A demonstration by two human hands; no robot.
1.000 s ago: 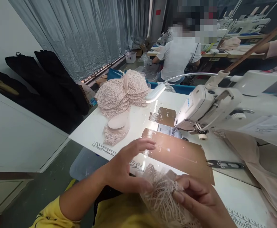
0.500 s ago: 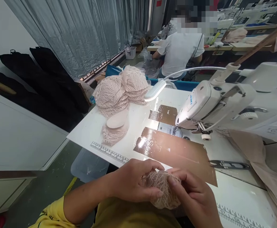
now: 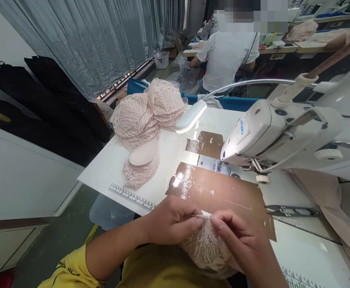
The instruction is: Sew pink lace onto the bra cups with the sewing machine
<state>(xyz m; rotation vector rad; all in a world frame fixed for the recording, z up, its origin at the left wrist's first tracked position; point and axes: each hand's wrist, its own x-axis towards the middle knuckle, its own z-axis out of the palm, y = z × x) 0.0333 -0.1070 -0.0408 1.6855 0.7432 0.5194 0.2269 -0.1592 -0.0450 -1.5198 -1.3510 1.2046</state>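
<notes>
Between my two hands is a beige lace bra cup (image 3: 208, 246), its netted face toward me, just off the table's front edge. My left hand (image 3: 179, 220) pinches the cup's upper edge between thumb and fingers. Opposite it, my right hand (image 3: 238, 234) pinches the same edge, thumb on top. The lower part of the cup hangs below my hands. Beyond them lies a brown taped sheet (image 3: 217, 192) on the white table. The sewing machine (image 3: 253, 132) stands past it, its needle area lit. Thread snips (image 3: 293, 211) lie to the right of my right hand.
Stacked lace cups (image 3: 147, 112) stand at the table's back left, with a smooth pad (image 3: 143, 153) on lace before them. A lamp (image 3: 191, 117) reaches over the table. Beige fabric (image 3: 322, 192) lies right of the machine. A person in white (image 3: 226, 60) sits beyond.
My fingers have moved to the cup's upper edge and pulled it taut. The cup now hangs lower and more spread out. The view has shifted slightly.
</notes>
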